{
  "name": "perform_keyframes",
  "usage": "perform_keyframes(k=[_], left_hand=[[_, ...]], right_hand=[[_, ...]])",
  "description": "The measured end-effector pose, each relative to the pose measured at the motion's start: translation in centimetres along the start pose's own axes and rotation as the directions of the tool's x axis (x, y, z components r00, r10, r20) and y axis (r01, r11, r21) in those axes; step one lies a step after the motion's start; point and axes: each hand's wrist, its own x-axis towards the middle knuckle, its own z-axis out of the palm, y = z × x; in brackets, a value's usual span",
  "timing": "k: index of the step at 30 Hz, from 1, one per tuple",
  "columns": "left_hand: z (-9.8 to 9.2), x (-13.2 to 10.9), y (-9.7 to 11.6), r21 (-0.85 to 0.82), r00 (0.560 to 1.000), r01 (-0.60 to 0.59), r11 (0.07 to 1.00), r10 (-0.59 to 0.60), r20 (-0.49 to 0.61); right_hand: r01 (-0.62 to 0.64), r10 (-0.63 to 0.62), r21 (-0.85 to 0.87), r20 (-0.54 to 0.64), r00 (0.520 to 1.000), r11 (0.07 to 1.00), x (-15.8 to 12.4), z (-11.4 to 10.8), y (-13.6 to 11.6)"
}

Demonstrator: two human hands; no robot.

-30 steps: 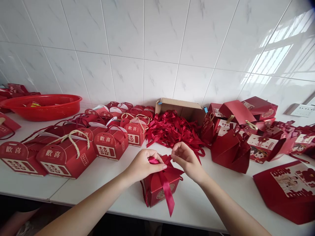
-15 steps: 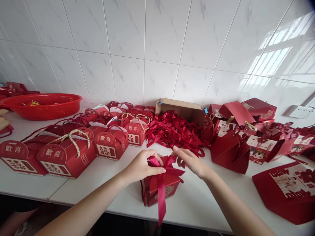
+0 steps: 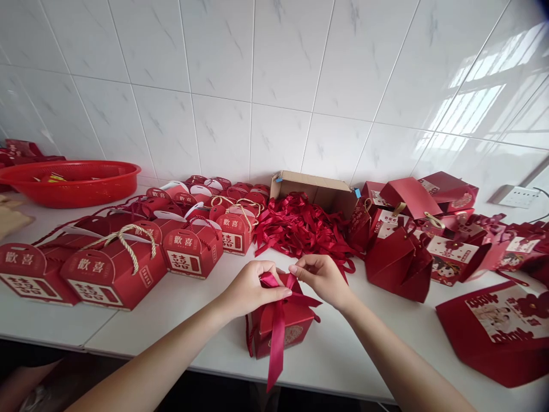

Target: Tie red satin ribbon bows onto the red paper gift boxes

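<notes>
A small red gift box (image 3: 291, 329) stands on the white counter (image 3: 180, 303) near its front edge. A red satin ribbon (image 3: 277, 337) is wound over its top, one tail hanging down past the counter edge. My left hand (image 3: 251, 288) pinches a loop of that ribbon on the box top. My right hand (image 3: 323, 276) is closed on the ribbon just to the right of the loop, fingers curled, thumb and forefinger pressed together. Both hands sit directly over the box.
A heap of loose red ribbons (image 3: 304, 226) spills from a cardboard box (image 3: 319, 189) behind. Several closed red boxes with rope handles (image 3: 115, 269) line the left. A red plastic basin (image 3: 71, 183) stands far left. Folded red boxes (image 3: 403, 260) and a flat one (image 3: 497, 332) lie right.
My right hand opened and reached toward the ribbon, then closed on it beside the loop. The hanging tail swung slightly left. My left hand kept its pinch.
</notes>
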Motion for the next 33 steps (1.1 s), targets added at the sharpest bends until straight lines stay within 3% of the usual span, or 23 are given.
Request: perform_keyframes(k=[9,14,21,27,30,33], left_hand=[[0.2,-0.1,-0.2,0.0,0.999,-0.028,1.0,0.028,0.027],[0.2,-0.2,-0.3,0.004,0.999,-0.027,1.0,0.026,0.048],[-0.3,-0.2,0.1,-0.049,0.996,-0.078,0.996,0.08,0.034],[-0.4,0.2,-0.4,-0.116,0.995,-0.081,0.99,0.088,0.054],[-0.6,0.2,-0.5,-0.135,0.993,-0.079,0.988,0.089,0.073],[-0.8,0.1,-0.5,-0.111,0.992,-0.087,0.99,0.096,0.076]], right_hand=[[0.033,-0.04,-0.044,-0.186,0.982,0.998,-0.1,0.4,1.0],[0.103,-0.131,-0.137,-0.214,0.968,0.985,-0.3,0.7,1.0],[0.128,-0.123,-0.133,0.048,0.991,0.983,-0.2,-0.9,0.3],[0.082,-0.075,-0.055,0.122,0.99,0.995,-0.5,-2.3,-0.6],[0.12,-0.116,0.0,0.258,0.959,0.993,-1.1,-3.3,-0.9],[0.206,-0.167,-0.077,0.349,0.922,0.976,-1.7,-3.8,-0.7]])
